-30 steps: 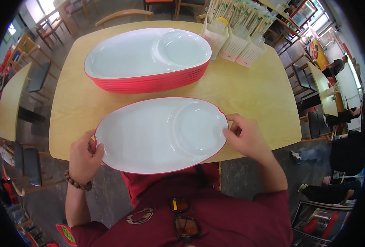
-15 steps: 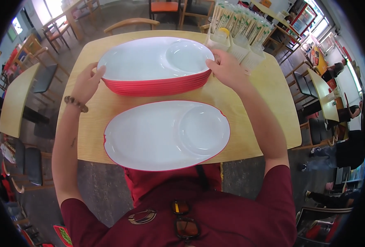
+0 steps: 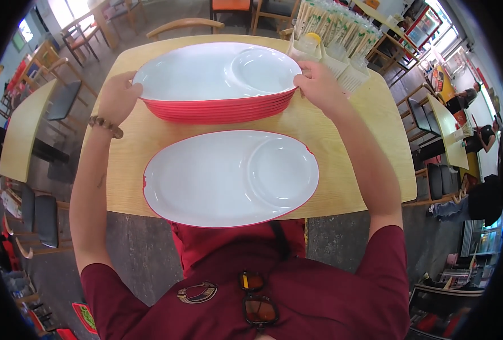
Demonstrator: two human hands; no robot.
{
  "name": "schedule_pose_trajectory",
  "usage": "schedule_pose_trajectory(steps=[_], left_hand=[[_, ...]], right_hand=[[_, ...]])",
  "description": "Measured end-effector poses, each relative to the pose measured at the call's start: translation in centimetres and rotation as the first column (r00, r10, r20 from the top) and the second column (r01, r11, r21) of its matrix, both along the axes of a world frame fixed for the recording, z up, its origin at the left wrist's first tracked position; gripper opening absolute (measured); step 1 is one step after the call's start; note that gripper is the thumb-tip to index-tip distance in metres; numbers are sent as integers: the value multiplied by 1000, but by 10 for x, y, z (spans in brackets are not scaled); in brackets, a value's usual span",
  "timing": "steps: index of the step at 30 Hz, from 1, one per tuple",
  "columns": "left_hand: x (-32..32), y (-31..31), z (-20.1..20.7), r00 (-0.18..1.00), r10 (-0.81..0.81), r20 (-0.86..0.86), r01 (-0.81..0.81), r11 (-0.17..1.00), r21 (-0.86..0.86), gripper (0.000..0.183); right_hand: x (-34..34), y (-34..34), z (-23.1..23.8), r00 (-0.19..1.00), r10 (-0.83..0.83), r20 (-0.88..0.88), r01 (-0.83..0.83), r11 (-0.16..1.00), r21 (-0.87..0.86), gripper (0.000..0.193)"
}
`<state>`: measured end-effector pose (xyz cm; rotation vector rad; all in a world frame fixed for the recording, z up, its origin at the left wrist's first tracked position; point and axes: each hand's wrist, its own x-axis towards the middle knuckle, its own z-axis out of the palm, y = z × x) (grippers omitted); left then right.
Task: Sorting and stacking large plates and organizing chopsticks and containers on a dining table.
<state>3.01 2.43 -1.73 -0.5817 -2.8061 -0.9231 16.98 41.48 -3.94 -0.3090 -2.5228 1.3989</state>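
A stack of oval plates (image 3: 217, 111), white inside and red outside, stands on the far part of the table. Each has a round compartment at its right end. My left hand (image 3: 120, 97) is closed on the left end of the top plate (image 3: 183, 71), thumb over the rim. At the opposite end my right hand (image 3: 318, 85) pinches the rim in the same way. Whether the top plate is raised off the stack, I cannot tell. A single plate of the same kind (image 3: 197, 178) lies nearer me by the front edge, with red chips on its rim.
Behind my right hand, pale holders (image 3: 333, 63) carry several wrapped chopsticks (image 3: 336, 25). The wooden table (image 3: 370, 147) has rounded corners. A chair (image 3: 186, 24) is at its far side. Other tables stand left and right, with people (image 3: 481, 195) at the right.
Table, plates and holders sit slightly higher in the picture, as the view has tilted. Both hands remain at the ends of the stack's top plate, with small finger shifts.
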Motion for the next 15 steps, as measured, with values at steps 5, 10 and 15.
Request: schedule_pose_trajectory(steps=[5, 10, 15], left_hand=[[43, -25, 10, 998, -54, -25, 60, 947, 316, 37], [127, -43, 12, 982, -20, 187, -22, 975, 220, 28], [183, -47, -6, 961, 56, 271, -123, 963, 239, 25]], right_hand=[[55, -13, 27, 999, -16, -47, 16, 1000, -8, 41], [129, -35, 35, 1000, -22, 8, 23, 989, -149, 34], [172, -43, 1, 997, 7, 72, -2, 998, -70, 32]])
